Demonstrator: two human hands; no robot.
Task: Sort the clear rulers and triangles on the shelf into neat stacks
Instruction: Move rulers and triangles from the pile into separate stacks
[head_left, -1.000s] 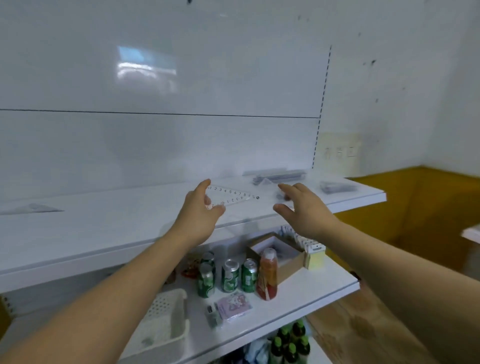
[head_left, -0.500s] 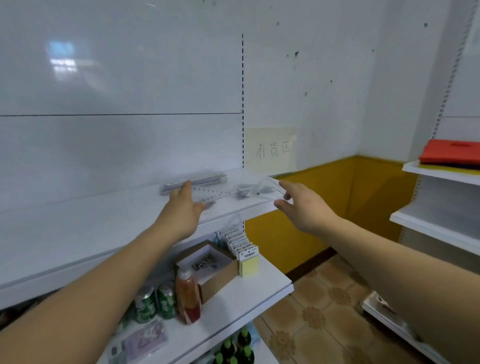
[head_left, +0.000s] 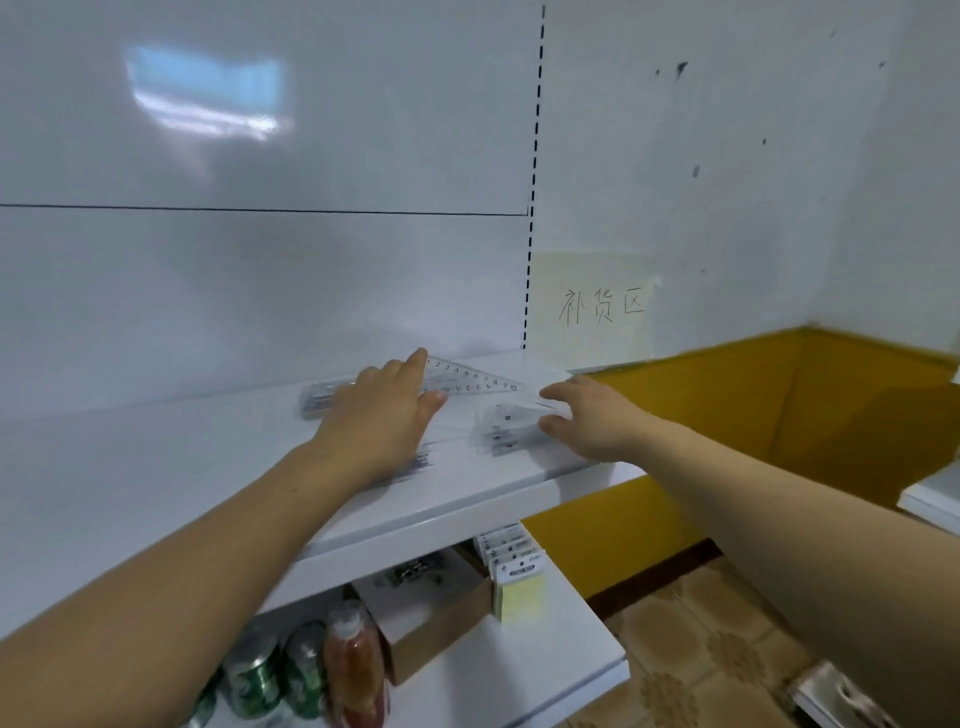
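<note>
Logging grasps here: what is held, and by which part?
The left hand pinches the clear triangle at its wide end, forefinger above, thumb below. Whether the right hand grips anything cannot be told.
</note>
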